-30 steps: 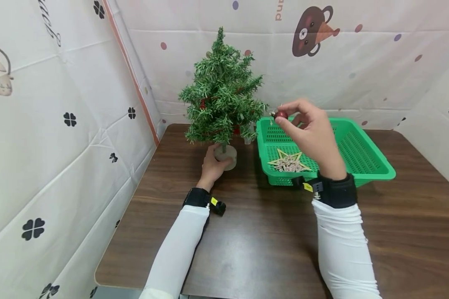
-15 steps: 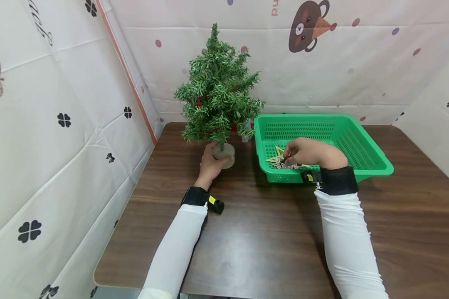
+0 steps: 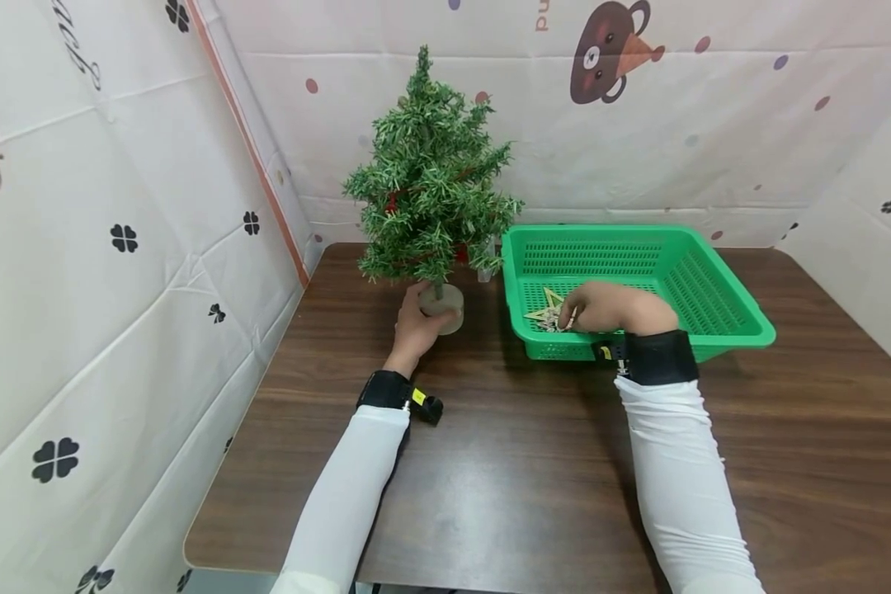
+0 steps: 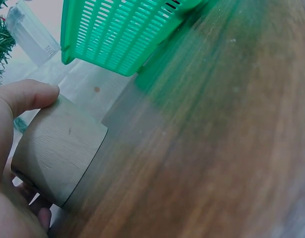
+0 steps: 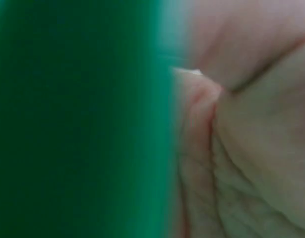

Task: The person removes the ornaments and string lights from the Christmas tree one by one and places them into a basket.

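A small artificial Christmas tree point(image 3: 434, 181) stands upright at the back of the table, with bits of red among its branches. My left hand point(image 3: 416, 326) grips its round wooden base point(image 4: 63, 148), thumb on the near edge and fingers around the far side. My right hand point(image 3: 616, 307) reaches down into the green basket point(image 3: 713, 340), its fingers bent at a gold star ornament point(image 3: 540, 315) with glittery pieces. Part of the star lies under the hand. Whether the fingertips pinch anything is hidden; the right wrist view shows mostly blurred green basket wall and skin.
Between tree and basket stands a clear plastic piece point(image 4: 33, 32), partly behind the branches. The brown wooden table point(image 3: 445, 478) extends in front. Printed white cloth point(image 3: 713, 140) hangs closely behind and at the sides.
My right hand has lowered from above the basket's left rear, where it held a red bauble, to the star inside. No bauble shows now. The left hand keeps its grip on the base.
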Tool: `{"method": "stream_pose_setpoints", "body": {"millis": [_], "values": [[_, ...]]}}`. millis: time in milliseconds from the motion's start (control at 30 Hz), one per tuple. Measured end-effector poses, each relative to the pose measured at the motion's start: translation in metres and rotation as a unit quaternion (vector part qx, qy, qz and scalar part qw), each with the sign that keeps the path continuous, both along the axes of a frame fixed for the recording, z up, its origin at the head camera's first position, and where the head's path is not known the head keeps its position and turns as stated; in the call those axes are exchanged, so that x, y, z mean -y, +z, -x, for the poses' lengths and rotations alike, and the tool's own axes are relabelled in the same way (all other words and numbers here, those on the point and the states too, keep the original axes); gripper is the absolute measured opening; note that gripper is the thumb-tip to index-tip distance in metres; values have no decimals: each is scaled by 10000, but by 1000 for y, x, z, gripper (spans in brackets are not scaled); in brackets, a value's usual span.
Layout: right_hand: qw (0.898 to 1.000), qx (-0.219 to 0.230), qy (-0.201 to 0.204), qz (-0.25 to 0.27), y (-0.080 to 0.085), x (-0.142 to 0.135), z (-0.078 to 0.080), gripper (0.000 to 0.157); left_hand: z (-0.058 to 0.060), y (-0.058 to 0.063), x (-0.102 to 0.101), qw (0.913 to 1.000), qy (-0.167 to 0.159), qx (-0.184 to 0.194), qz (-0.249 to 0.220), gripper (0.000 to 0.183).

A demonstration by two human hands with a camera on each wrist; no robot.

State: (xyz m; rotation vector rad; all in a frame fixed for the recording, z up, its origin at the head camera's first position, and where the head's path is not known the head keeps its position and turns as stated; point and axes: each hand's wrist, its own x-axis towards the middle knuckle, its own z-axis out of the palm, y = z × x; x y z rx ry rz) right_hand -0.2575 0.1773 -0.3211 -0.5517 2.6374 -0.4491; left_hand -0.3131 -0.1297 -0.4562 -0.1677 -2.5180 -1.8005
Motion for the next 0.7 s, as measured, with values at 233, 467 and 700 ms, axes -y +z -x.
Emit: {"method": "stream_pose_setpoints", "body": {"millis": [233,467,700], "values": [[9998,49,-194,-28,0,3,-1,29,1,-1,-1,10000,34,13,-52,75],[9997,-33,-214,147,4,9,-2,34,2,-1,-1,10000,30,47,-14,77],[9940,-651,-227,851,17,19,-10,29,0,-3,-2,9998,54,-109,-172,75]]}}
